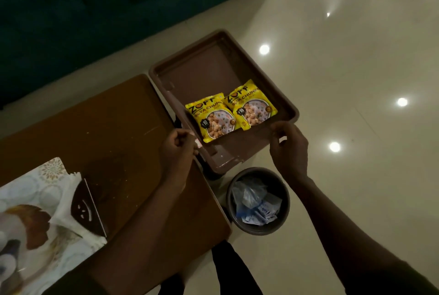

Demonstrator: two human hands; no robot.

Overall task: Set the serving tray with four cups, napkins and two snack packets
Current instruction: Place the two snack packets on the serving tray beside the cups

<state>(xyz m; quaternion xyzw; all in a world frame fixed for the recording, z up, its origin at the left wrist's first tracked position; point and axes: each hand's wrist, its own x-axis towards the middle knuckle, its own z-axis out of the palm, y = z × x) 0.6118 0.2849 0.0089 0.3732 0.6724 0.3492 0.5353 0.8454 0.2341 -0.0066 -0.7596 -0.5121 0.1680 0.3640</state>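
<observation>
A brown serving tray [204,66] sticks out past the right end of the wooden table [107,128], above the tiled floor. Two yellow snack packets lie side by side in its near half, the left packet [211,116] and the right packet [251,107]. My left hand [178,147] is closed on the tray's near-left rim. My right hand [288,150] pinches the near-right rim. White napkins [67,220] stand in a dark napkin holder [84,207] at the table's lower left. No cup is clearly visible.
A patterned mat [35,199] with blurred items covers the table's lower-left corner. A round waste bin [257,199] holding plastic wrappers stands on the floor just below the tray. A dark green sofa [95,9] fills the top left. Glossy floor tiles [356,57] spread to the right.
</observation>
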